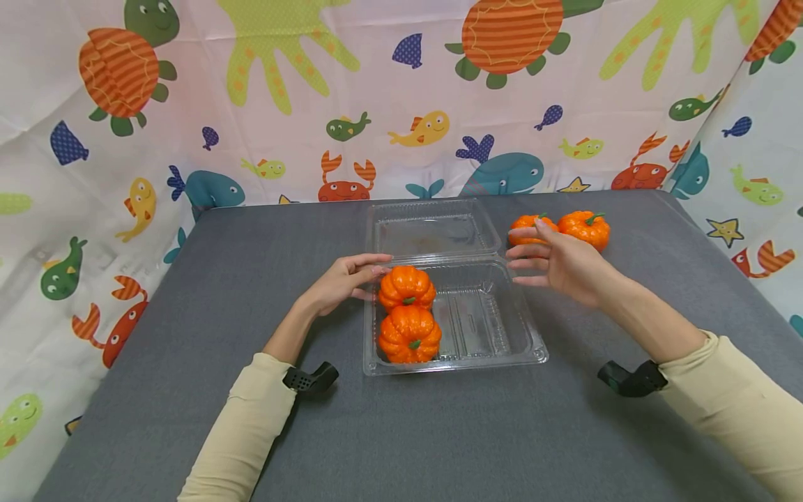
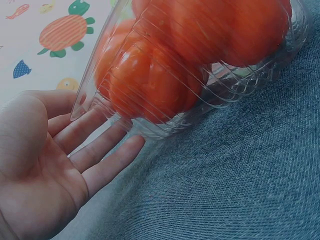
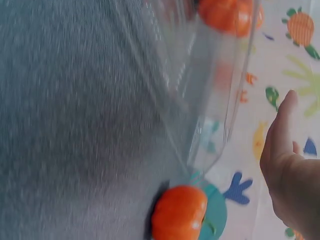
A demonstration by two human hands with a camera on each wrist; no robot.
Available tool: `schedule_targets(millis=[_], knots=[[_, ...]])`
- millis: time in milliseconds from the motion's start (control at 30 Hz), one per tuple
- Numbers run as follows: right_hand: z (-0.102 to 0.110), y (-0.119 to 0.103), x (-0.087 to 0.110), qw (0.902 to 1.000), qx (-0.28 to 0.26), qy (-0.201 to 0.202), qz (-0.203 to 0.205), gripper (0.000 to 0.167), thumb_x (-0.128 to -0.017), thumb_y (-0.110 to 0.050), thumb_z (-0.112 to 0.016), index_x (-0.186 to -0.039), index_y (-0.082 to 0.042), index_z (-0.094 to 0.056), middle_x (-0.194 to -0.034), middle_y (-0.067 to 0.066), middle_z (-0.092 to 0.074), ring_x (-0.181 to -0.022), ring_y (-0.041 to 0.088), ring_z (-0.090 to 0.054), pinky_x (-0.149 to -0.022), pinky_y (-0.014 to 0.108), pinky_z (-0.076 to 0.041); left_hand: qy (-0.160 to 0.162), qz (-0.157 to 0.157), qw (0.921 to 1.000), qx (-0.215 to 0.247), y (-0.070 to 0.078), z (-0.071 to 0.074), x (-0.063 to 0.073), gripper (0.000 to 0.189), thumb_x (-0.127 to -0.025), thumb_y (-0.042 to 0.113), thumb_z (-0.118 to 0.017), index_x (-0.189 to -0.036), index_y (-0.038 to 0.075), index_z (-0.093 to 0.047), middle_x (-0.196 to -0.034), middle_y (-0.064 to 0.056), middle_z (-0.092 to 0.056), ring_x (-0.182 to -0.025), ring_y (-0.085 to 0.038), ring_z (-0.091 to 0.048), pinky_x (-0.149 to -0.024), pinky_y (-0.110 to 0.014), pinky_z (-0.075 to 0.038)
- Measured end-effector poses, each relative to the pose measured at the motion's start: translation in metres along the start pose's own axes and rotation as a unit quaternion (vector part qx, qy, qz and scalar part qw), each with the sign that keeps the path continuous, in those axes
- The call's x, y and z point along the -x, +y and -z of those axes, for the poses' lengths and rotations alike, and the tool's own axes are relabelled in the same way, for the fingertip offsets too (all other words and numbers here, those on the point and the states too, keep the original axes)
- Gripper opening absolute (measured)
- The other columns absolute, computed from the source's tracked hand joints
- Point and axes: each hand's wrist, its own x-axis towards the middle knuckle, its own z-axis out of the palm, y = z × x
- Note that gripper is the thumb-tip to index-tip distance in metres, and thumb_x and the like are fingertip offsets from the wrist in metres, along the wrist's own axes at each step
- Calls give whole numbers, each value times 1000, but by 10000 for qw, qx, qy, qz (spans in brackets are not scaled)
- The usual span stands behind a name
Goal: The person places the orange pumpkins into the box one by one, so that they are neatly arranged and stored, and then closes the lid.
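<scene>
A clear plastic clamshell container (image 1: 483, 321) lies opened out, its lid (image 1: 433, 233) folded back toward the wall. Two small orange pumpkins with green stems sit along its left side, a back one (image 1: 408, 286) and a front one (image 1: 410, 335). My left hand (image 1: 339, 282) is at the container's left wall, its extended fingers (image 2: 107, 162) right at the rim beside the pumpkins. Past the container's right edge, my right hand (image 1: 567, 268) hovers with straight, spread fingers and nothing in it. Beyond it are two more pumpkins, one partly hidden (image 1: 522, 224) by the fingers and one (image 1: 586, 229) farther right.
A grey cloth covers the table (image 1: 439, 432). Behind and at both sides hangs a white curtain (image 1: 401, 84) printed with sea animals. Black wrist-camera mounts (image 1: 311, 377) stick out from both cream sleeves.
</scene>
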Motion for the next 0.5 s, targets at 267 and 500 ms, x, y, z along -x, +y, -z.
schedule_targets(millis=[267,500], knots=[[36,-12,7,9983,-285,497,-102,55,-97,-45,-47,-136,-9,-33,-111,7,-56,-100,20,-60,-85,35,-53,-14,-12,10000,36,0,0,0,41,-101,14,-49,-139,-3,-45,-133,-22,-51,-117,-33,-54,-79,-44,-54],[65,-17,14,9917,-293,1248,-101,53,-91,-47,-56,-131,-14,-42,-114,3,-55,-101,19,-60,-85,35,-53,-26,-7,10000,34,-1,1,0,41,-101,15,-49,-138,-2,-46,-133,-21,-51,-116,-33,-54,-80,-45,-54]])
